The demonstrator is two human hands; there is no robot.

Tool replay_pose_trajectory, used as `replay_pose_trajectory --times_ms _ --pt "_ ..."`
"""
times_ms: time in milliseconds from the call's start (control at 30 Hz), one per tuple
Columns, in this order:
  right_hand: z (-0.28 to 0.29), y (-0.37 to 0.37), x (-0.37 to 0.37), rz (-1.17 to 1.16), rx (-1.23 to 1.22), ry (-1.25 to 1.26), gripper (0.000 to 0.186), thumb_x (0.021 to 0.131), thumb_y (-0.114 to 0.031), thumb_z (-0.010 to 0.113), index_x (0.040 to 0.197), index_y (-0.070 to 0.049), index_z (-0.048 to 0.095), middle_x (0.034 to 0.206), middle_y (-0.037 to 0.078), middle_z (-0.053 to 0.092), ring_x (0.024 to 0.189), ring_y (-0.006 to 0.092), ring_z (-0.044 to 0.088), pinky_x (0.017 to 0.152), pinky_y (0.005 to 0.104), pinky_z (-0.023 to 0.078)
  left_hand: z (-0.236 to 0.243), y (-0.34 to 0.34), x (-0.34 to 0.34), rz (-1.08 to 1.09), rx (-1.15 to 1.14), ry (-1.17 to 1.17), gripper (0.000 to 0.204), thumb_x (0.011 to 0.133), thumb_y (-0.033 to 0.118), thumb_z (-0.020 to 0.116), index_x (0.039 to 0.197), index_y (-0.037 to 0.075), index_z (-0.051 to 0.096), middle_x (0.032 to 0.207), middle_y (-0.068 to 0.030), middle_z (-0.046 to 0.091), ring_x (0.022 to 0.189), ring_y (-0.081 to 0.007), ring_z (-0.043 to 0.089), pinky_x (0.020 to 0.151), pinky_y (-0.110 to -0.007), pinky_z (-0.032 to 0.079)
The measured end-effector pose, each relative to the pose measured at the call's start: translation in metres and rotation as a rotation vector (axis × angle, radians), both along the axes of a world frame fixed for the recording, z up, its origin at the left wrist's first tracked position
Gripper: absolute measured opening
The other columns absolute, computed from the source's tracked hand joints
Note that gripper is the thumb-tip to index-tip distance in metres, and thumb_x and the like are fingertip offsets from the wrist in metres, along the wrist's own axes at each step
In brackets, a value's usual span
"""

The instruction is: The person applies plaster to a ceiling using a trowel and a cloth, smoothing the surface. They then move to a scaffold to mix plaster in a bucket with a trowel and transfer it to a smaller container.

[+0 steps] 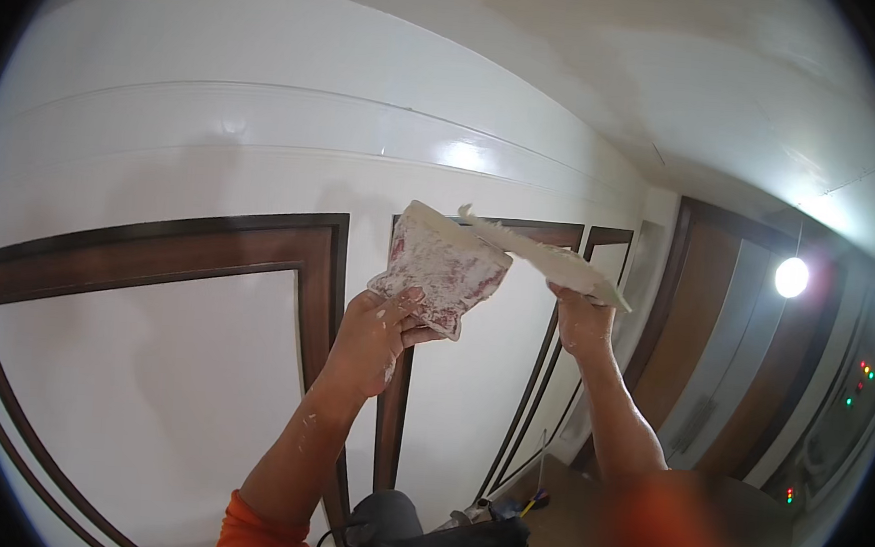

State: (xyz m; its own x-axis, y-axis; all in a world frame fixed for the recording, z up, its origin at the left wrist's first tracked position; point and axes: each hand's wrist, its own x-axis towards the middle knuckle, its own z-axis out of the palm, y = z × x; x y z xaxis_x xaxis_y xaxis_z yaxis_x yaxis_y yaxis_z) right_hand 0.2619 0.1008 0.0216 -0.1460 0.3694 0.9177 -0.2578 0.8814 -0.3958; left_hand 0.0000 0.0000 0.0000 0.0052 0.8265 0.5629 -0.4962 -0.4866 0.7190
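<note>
My left hand (379, 330) is closed round the lower part of a flat reddish putty scraper (442, 274), its face smeared with whitish putty. White specks mark that hand and forearm. On the right, my right hand (584, 328) grips a broad putty blade (548, 260), coated in cream putty and seen nearly edge-on. The far left end of this blade overlaps the upper right edge of the scraper in view; I cannot tell whether they touch. Some of my right fingers are hidden behind the blade. Both hands are raised in front of a white wall (293, 184).
Brown wooden frames (321, 296) with white panels run along the wall. Below me lie dark items (441, 544), partly cut off. A lit bulb (792, 277) hangs at the right, near tall wooden doors (691, 299). Small coloured lights (864, 370) show at the far right.
</note>
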Motion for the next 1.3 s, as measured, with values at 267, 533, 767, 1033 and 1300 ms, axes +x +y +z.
replay_pose_trajectory --times_ms 267,533,767,1033,1300 --pt "0.009 0.003 -0.006 -0.167 0.028 -0.168 0.026 0.093 -0.005 0.072 0.117 0.001 0.069 0.118 0.010 0.069 0.104 0.0168 0.065 0.089 0.0326 0.054 0.002 0.008 0.000 0.005 0.039 -0.048 0.030 0.100 0.007 0.058 0.127 -0.007 0.055 0.118 -0.0173 0.067 0.108 -0.0248 0.069 0.094 -0.041 0.060" --pt "0.012 0.014 -0.028 -0.399 0.383 -0.326 0.028 0.096 0.004 0.060 0.121 -0.001 0.068 0.122 0.015 0.070 0.111 0.0258 0.068 0.092 0.0343 0.055 -0.003 0.015 -0.010 -0.041 0.011 -0.003 0.027 0.098 0.004 0.061 0.122 -0.007 0.059 0.114 -0.0160 0.069 0.104 -0.0238 0.070 0.093 -0.043 0.059" --pt "-0.012 0.028 -0.032 -0.497 0.438 -0.419 0.058 0.077 0.019 0.059 0.129 -0.006 0.067 0.129 0.018 0.067 0.121 0.0348 0.063 0.100 0.0391 0.053 -0.025 0.018 -0.020 -0.044 -0.062 0.070 0.034 0.097 0.007 0.064 0.125 -0.011 0.055 0.116 -0.0175 0.067 0.106 -0.0248 0.068 0.096 -0.044 0.057" --pt "-0.066 0.043 -0.007 -0.694 -0.454 -0.370 0.026 0.094 -0.008 0.062 0.119 -0.002 0.067 0.108 0.014 0.070 0.101 0.0264 0.068 0.086 0.0385 0.054 -0.034 0.016 -0.042 0.067 0.134 0.057 0.023 0.099 0.005 0.060 0.119 -0.005 0.066 0.116 -0.0133 0.071 0.112 -0.0235 0.067 0.100 -0.039 0.055" --pt "-0.178 -0.043 -0.057 0.837 -1.140 0.308 0.050 0.095 -0.015 0.065 0.138 0.002 0.046 0.129 0.012 0.060 0.120 0.0256 0.060 0.106 0.0436 0.048 -0.078 0.039 -0.036 0.683 0.509 0.480 0.038 0.085 -0.017 0.055 0.117 -0.003 0.071 0.125 -0.0168 0.070 0.124 -0.0293 0.062 0.106 -0.037 0.048"
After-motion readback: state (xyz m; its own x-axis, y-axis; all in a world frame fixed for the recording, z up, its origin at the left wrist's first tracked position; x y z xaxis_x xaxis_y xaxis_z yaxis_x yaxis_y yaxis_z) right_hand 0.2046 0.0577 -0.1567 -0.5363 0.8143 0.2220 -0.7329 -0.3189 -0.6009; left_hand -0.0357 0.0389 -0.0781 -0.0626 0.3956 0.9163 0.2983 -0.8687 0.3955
